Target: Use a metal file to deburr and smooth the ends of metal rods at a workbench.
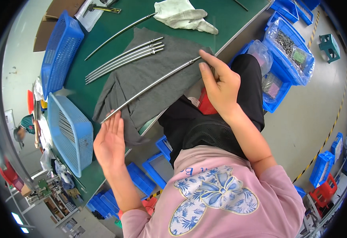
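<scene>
A long, thin metal rod slants over a grey cloth on the green table. Its near left end lies across the fingertips of my left hand, which is palm up with the fingers stretched out. At the far right end, the thumb and forefinger of my right hand are on either side of the rod tip, the other fingers curled in. Several similar rods lie side by side, partly on the cloth. Beyond them another single rod rests with its end by a white cloth glove.
Two blue plastic baskets stand along the table's left side; the nearer basket holds rods. A caliper lies on paper at the back. Right of my legs are blue bins with small metal parts. A green stool stands beyond.
</scene>
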